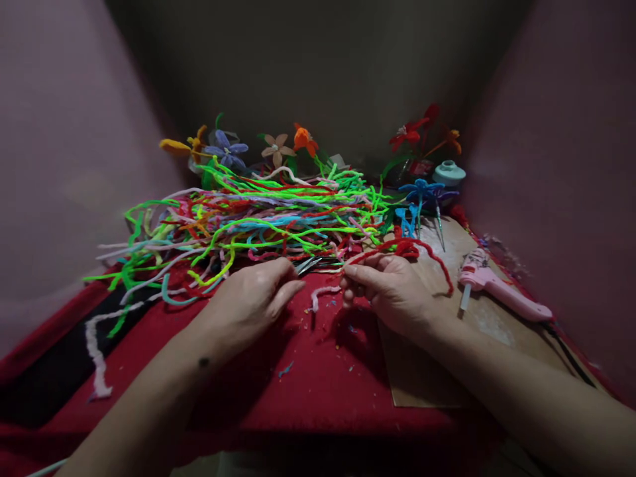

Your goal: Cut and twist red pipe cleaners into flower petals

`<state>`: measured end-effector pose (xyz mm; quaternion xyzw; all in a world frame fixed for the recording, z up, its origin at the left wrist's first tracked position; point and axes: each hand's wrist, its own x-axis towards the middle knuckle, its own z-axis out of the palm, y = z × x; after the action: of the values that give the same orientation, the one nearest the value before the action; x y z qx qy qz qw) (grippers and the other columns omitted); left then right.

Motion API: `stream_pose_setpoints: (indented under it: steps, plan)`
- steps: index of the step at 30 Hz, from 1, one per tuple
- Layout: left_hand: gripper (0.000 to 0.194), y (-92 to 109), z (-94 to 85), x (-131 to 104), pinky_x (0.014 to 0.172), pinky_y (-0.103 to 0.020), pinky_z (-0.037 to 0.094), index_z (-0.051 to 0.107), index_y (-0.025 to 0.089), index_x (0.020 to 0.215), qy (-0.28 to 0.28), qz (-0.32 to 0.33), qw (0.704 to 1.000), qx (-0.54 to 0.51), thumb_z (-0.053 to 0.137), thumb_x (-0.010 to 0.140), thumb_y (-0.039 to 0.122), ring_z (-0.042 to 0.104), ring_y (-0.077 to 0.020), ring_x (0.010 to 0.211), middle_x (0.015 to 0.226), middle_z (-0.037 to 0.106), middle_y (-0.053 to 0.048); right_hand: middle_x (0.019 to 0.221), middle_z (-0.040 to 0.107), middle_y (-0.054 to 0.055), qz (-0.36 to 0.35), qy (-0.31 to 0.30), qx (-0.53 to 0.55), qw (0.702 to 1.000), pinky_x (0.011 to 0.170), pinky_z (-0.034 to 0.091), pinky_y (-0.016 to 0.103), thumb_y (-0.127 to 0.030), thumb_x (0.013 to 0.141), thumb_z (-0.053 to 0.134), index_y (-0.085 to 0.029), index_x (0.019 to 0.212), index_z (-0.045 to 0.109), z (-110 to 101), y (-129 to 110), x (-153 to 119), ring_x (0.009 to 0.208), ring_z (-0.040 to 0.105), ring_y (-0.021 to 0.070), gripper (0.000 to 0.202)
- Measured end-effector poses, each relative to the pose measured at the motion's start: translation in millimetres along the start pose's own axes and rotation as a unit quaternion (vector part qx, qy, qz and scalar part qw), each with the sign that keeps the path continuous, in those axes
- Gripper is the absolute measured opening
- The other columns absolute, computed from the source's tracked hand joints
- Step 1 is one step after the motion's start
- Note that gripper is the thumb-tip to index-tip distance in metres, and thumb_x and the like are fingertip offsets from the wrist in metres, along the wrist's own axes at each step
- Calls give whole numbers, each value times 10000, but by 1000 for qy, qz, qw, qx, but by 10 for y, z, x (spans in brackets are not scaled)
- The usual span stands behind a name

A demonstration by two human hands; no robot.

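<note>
My right hand pinches a red pipe cleaner between thumb and fingers. Its long end arches over the back of the hand and droops over the board on the right. Across from it, my left hand is curled with the thumb toward the middle; its fingertips are partly hidden, and I cannot make out what is in them. A slim silver metal tool, apparently scissors, shows just past those fingers; whether they touch it is unclear. Between the hands lies a short pale pink pipe cleaner piece on the red cloth.
A big heap of coloured pipe cleaners spreads behind the hands. Pipe-cleaner flowers stand along the back. At right, a pink glue gun lies on a brown board, near blue flowers and a pale teal container.
</note>
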<state>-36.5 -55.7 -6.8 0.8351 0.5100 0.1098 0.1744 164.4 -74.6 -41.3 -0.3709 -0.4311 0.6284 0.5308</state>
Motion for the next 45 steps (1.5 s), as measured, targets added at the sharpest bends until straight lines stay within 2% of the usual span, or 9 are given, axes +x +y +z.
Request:
stream_pose_setpoints:
  steps: [2,4,10,15,18,22,27,31,45]
  plan:
    - [201,-152,16,-14,600,-314,381,561,170,823,20,-18,983,184,427,822,320,557,-240,726,831,608,-111,578,623,21,0,14,0,1000,499,465,241,-237,710,690,-133,643,647,-11,-8,13,496,560,105,132]
    - [175,-269,58,-25,613,-335,390,552,163,856,-5,-14,968,250,424,805,272,566,-271,765,867,605,-137,582,624,24,3,20,1,1000,492,468,245,-238,709,691,-135,643,646,-14,-11,23,491,561,107,130]
    - [165,-448,155,8,602,-321,381,512,178,888,-19,-15,975,220,396,771,171,559,-235,705,819,603,-97,592,634,30,-5,39,-9,999,493,466,242,-229,730,669,-133,648,647,-16,-22,33,486,567,103,128]
    - [260,-561,70,-64,625,-324,406,528,158,1021,-8,-13,983,185,423,803,252,584,-245,761,870,624,-103,594,627,22,-13,38,-18,999,493,470,233,-241,728,664,-131,630,635,-35,-25,40,477,563,96,150]
    - [338,-512,7,-181,677,-322,451,520,155,1129,3,-10,984,175,388,855,302,600,-238,824,945,632,-102,580,625,13,-21,43,-12,999,473,461,229,-244,710,679,-139,613,612,-46,-10,51,460,554,94,158]
    - [388,-331,19,-348,800,-352,480,502,148,1209,36,53,983,171,296,891,229,596,-234,938,1046,623,-103,584,639,12,-22,65,-19,997,465,452,237,-244,707,679,-148,615,597,-37,-14,42,452,557,100,156]
    - [509,-56,145,-452,727,-368,537,497,131,1268,8,37,964,263,329,797,35,627,-235,880,1035,625,-145,517,634,8,-23,109,-94,989,567,471,242,-234,762,626,-151,614,583,27,-101,-31,483,583,99,175]
    - [489,92,216,-425,641,-373,557,518,94,1257,9,6,938,347,400,788,22,633,-270,837,956,623,-162,521,644,7,-33,122,-109,986,580,478,251,-231,766,614,-154,612,574,58,-125,-55,479,583,99,176]
    - [493,113,277,-394,584,-315,553,519,77,1255,17,29,931,363,402,785,-17,624,-250,818,892,608,-131,530,638,6,-45,99,-110,988,603,481,245,-189,753,612,-148,613,591,42,-96,-51,506,585,99,147]
